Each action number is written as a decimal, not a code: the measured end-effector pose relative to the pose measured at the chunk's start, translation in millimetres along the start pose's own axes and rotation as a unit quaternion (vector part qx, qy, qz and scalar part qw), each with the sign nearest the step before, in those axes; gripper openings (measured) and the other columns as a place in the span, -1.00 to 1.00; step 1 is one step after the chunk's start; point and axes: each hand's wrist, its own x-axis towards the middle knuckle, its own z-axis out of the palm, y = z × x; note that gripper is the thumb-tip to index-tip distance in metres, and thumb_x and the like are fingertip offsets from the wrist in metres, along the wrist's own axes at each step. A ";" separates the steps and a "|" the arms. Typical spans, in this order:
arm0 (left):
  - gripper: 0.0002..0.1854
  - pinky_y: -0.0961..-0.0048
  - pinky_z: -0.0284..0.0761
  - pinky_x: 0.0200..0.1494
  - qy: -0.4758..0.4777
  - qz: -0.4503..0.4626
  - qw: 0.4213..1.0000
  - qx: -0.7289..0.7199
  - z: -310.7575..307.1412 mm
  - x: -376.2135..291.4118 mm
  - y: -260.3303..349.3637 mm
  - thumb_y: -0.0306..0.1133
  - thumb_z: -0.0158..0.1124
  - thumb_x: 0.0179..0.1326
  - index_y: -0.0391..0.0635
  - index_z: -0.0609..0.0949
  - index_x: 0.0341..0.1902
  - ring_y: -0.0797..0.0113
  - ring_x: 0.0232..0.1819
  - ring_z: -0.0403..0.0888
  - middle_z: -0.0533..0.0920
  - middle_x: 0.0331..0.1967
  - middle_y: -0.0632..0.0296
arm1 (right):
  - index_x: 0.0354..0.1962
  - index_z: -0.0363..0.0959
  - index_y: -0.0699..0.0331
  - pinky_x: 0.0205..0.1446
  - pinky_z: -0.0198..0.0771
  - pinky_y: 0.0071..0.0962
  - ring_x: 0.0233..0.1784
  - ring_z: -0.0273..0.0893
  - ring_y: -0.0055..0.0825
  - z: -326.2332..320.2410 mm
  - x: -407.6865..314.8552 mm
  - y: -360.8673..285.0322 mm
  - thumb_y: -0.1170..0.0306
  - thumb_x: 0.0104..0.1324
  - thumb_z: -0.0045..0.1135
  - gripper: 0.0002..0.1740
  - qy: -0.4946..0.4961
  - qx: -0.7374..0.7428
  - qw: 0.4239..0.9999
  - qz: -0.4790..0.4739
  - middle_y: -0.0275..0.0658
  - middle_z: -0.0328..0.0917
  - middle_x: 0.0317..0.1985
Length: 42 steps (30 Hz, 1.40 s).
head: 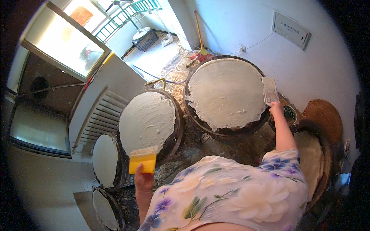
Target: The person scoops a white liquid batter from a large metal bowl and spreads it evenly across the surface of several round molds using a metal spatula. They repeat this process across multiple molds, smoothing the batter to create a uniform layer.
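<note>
My left hand (144, 179) grips a yellow plastic scraper (142, 162) whose pale, batter-smeared edge is over the lower edge of a round griddle coated with pale batter (146, 121). In my right hand (276, 109) is a flat, whitish spreader (270, 90), held at the right rim of the largest griddle (199, 127). A broad sheet of pale batter (227, 89) covers most of that griddle, with ragged lower edges and dark metal showing below. Whether the spreader touches the batter I cannot tell.
Two more batter-coated griddles (105, 161) (104, 209) stand at the lower left. Stacked flatbreads (307, 158) lie in a round container at the right, near a brown round lid (325, 117). A radiator (101, 118), a broom (199, 31) and a blue hose (173, 82) are beyond.
</note>
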 end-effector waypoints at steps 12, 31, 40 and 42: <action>-0.69 0.58 0.55 -0.47 0.060 0.022 0.998 -0.027 -15.1 -5.8 29.4 -0.35 0.10 0.11 -0.10 0.40 -0.05 0.39 -0.30 0.57 0.55 -0.23 0.25 | -0.09 0.39 0.17 -0.12 0.37 -0.18 -0.13 0.42 -0.17 -34.1 -47.4 15.2 0.49 0.19 -0.14 -0.69 0.086 -0.031 0.996 -0.020 -0.08 0.44 -0.15; -0.65 0.44 0.53 -0.29 0.296 0.067 0.946 -0.117 -117.0 -114.3 12.7 -0.31 0.11 0.09 -0.07 0.39 -0.02 0.29 -0.21 0.53 0.53 -0.18 0.23 | -0.22 0.43 0.11 -0.05 0.36 -0.29 -0.06 0.42 -0.20 150.5 -33.3 -417.8 0.45 0.15 -0.17 -0.75 -0.022 -0.237 0.818 -0.524 -0.06 0.42 -0.14; -0.67 0.33 0.48 -0.20 0.395 0.176 0.860 -0.270 -250.8 -268.7 -32.3 -0.26 0.21 0.00 -0.06 0.47 -0.13 0.28 -0.21 0.52 0.55 -0.22 0.25 | -0.05 0.32 -0.11 -0.22 0.37 -0.24 -0.20 0.42 -0.12 267.7 -555.7 -458.2 0.46 0.04 0.05 -0.52 -0.116 -0.059 0.572 -0.810 -0.07 0.38 -0.27; -0.67 0.35 0.48 -0.21 0.416 0.187 0.837 -0.304 -290.4 -312.4 -47.6 -0.25 0.21 0.00 -0.05 0.47 -0.14 0.30 -0.24 0.52 0.55 -0.24 0.25 | 0.01 0.28 -0.14 -0.17 0.38 -0.26 -0.14 0.42 -0.15 282.1 -679.6 -437.4 0.44 0.06 0.08 -0.48 -0.199 -0.101 0.540 -0.811 -0.09 0.34 -0.13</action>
